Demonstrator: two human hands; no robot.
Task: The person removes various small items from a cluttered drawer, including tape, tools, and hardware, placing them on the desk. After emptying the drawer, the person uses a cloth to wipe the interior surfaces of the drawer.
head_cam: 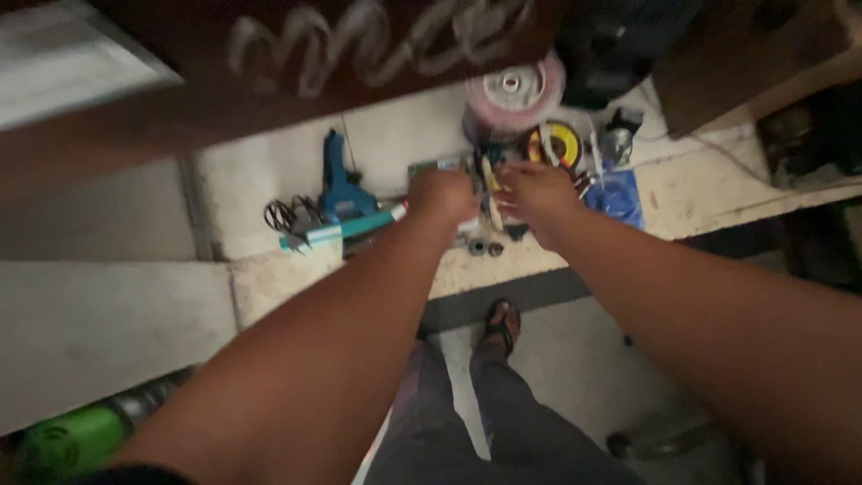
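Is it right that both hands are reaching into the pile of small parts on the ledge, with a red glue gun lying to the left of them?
Not quite. The glue gun is blue, not red, as the head view shows. The rest holds: the left hand and right hand both reach into the small parts on the ledge, and the gun lies to their left.

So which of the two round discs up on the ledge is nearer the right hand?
The yellow-and-black disc, just above the right hand. The larger pink-rimmed white disc sits farther back, beyond it.
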